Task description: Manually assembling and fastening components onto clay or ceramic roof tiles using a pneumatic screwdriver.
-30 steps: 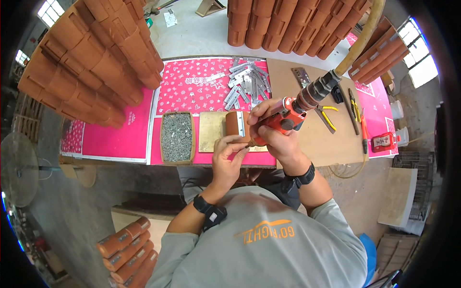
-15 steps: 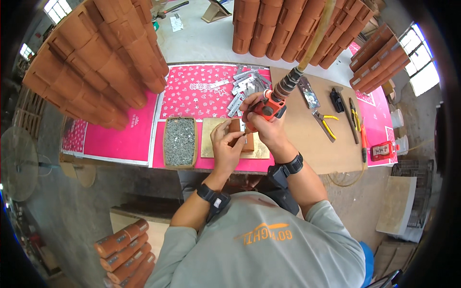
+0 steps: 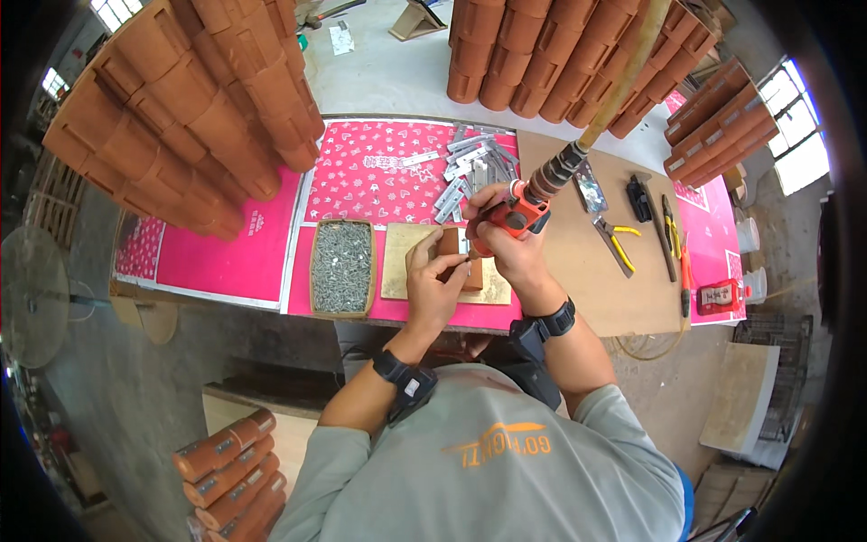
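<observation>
My right hand [image 3: 517, 251] is wrapped round a red air screwdriver [image 3: 517, 215], whose hose runs up and away to the right. The tool's lower end is over a reddish-brown block [image 3: 471, 276] with a light metal strip [image 3: 463, 242] on its face. This block lies on a pale board [image 3: 395, 271]. My left hand [image 3: 433, 282] rests against the block's left side, thumb and forefinger pinched together close to the tool's tip. What they pinch is too small to make out. Just left stands a box of screws [image 3: 342, 267]; behind lie loose metal strips [image 3: 470, 172].
Tall stacks of reddish-brown pieces stand at the far left [image 3: 190, 108] and far right [image 3: 515, 54]. On the brown cardboard [image 3: 564, 289] lie yellow-handled pliers [image 3: 621, 244] and a hammer [image 3: 659, 217]. A red bottle [image 3: 720, 296] stands at the right edge. More pieces [image 3: 237, 470] are piled low left.
The view has shifted slightly. Both hands, the screwdriver and the block keep nearly the same places relative to one another.
</observation>
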